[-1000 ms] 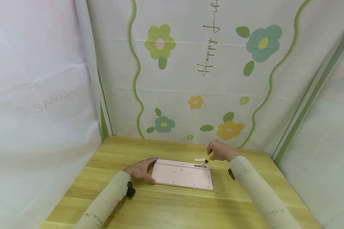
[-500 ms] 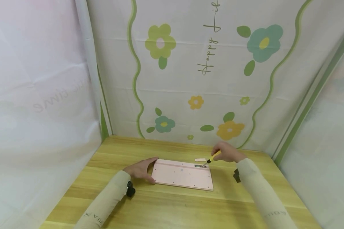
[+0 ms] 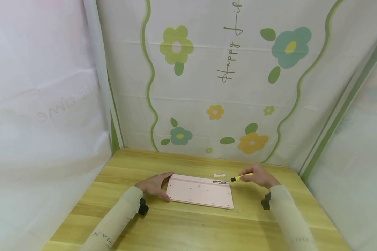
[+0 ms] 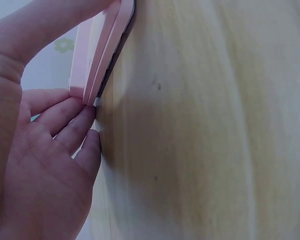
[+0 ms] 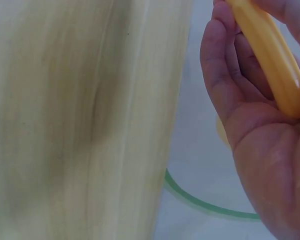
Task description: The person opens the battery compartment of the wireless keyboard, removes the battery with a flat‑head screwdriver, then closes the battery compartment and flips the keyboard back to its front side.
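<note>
- At far left, a white cloth sheet with faint lettering hangs beside the wooden table.
- Next, a pale left sleeve, a black wrist camera at its cuff.
- Left hand spans the left end of a flat pink device: thumb at the near corner, fingers at the far corner, gripping the end between them.
- Pink device lies on the table, between the two hands, dotted side up; left wrist view shows a dark, stepped underside edge.
- Behind all this, a white backdrop printed with flowers and "Happy".
- Just beyond the device's far edge, toward its right end, a small pale strip lies on the wood.
- Near that, in the device's far right part, a recessed slot; contents too small to make out.
- Yellow screwdriver, low and slanted, tip at the slot's right end; contact unclear.
- Right hand, fingers curled about the yellow handle, butt toward the palm.
- Farthest right, a pale right sleeve.
</note>
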`<state>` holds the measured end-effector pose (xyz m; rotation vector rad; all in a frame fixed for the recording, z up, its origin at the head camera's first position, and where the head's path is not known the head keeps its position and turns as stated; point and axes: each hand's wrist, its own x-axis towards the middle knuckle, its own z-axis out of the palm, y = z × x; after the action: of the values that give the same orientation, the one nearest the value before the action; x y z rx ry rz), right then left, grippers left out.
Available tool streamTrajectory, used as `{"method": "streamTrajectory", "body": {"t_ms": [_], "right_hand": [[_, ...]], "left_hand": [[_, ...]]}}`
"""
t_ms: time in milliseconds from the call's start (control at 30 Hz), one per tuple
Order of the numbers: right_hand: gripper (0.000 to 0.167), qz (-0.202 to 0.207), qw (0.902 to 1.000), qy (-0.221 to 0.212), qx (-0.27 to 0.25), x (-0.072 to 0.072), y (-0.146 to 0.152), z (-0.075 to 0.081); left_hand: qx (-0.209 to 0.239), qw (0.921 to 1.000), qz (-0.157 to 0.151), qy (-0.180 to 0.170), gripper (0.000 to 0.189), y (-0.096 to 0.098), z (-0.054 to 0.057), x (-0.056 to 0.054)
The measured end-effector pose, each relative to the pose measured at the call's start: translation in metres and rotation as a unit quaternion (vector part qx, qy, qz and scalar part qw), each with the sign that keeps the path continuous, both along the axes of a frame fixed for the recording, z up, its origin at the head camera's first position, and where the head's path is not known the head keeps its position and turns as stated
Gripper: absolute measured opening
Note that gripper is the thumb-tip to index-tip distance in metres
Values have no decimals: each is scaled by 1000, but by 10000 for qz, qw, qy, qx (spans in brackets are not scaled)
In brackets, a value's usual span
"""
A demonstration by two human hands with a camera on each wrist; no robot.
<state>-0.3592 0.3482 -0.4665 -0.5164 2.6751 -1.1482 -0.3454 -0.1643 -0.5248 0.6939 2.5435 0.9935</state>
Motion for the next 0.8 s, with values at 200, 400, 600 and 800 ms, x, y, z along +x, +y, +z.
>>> {"method": "streamTrajectory", "body": {"t_ms": [200,400,600,800], "right_hand": [[25,-30,9980,-376,-515,1,6,-11],[31,-78,9943,-519,-932,5,-9,-20],[34,44,9959,-490,-753,2,-35,-19],[30,-138,9995,-182,-203,-4,-28,-2]], "left_hand": [[-16,10000,-18,2,124,0,0,-2],[-38,10000,13,-19,124,-1,0,0],[-34,9999,-83,-71,123,2,1,3],[-89,10000,9,-6,122,2,4,2]]}}
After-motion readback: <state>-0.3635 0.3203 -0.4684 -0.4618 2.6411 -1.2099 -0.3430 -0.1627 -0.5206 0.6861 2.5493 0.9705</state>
